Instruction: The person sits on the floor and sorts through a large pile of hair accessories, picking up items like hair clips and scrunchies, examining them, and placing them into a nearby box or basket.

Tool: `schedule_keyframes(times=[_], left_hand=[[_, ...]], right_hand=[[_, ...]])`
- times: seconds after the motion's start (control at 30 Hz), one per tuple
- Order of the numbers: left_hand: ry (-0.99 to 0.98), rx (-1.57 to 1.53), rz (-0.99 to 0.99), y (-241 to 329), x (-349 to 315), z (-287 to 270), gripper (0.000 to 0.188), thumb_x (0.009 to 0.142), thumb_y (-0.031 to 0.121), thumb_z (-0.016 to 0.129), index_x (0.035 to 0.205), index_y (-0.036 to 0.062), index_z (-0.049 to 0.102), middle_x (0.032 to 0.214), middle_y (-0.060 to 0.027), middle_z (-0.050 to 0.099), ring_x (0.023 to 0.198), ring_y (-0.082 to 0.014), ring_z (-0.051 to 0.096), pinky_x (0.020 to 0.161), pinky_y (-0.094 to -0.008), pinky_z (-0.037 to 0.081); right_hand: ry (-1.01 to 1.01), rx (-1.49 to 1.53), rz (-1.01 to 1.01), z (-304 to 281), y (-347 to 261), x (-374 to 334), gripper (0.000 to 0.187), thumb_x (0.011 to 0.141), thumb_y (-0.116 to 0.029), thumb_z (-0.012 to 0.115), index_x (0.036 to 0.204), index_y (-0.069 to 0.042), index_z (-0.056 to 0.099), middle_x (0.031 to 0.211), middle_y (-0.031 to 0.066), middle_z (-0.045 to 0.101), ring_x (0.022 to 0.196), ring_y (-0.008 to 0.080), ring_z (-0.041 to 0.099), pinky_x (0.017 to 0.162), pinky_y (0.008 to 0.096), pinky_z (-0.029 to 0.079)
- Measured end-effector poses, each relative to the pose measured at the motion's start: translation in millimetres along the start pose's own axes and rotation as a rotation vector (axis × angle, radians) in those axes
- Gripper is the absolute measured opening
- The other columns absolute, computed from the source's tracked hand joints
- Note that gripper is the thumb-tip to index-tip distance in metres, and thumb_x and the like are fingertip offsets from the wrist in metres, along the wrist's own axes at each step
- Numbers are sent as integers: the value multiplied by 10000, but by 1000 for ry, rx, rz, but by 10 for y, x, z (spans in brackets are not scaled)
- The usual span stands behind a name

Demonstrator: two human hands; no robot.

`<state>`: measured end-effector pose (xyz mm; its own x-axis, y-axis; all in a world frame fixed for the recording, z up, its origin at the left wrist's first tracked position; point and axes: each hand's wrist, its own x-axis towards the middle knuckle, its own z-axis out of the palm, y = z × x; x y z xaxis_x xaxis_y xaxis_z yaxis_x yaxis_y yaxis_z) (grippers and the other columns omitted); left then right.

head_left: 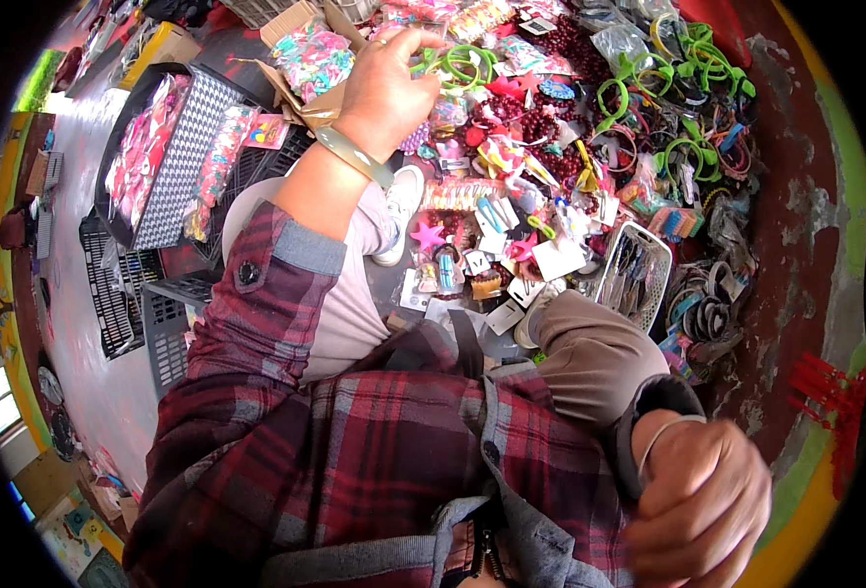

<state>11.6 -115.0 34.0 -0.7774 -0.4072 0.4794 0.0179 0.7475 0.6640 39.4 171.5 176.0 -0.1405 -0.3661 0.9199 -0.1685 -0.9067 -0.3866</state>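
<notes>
My left hand (382,96), with a pale bangle on the wrist, reaches out over the far left part of a heap of hair accessories. Its fingers close at the edge of some green headbands (470,65). Below that wrist lie patterned packs (460,194), a pink star (427,235) and small carded pieces. Close to my body on the right, my right hand (705,502) is curled, its fingers slightly blurred. Whatever it may hold is hidden inside the fingers. More green headbands (686,157) lie at the far right of the heap.
At left stands a houndstooth-patterned bin (183,147) of pink packs, with black crates (109,284) beside it. A cardboard box (327,103) of colourful packs is behind my left hand. A white basket (660,257) stands by my right knee. Dark hair bands (707,312) lie near the wall.
</notes>
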Motion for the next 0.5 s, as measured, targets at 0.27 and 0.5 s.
schedule_keyframes(times=[0.27, 0.5], left_hand=[[-188, 38, -202, 78, 11, -86, 218, 769, 264, 595, 706, 57, 616, 607, -99, 581, 581, -238, 541, 528, -343, 428], [-129, 68, -124, -19, -14, -13, 157, 793, 185, 599, 806, 28, 607, 597, -57, 602, 528, -106, 553, 502, -257, 427]], right_hand=[[33, -212, -49, 280, 66, 205, 176, 717, -71, 494, 546, -49, 522, 486, 38, 481, 413, 114, 469, 415, 229, 293], [23, -195, -52, 294, 116, 184, 144, 716, -70, 511, 575, -52, 533, 509, 48, 504, 423, 124, 482, 407, 232, 288]])
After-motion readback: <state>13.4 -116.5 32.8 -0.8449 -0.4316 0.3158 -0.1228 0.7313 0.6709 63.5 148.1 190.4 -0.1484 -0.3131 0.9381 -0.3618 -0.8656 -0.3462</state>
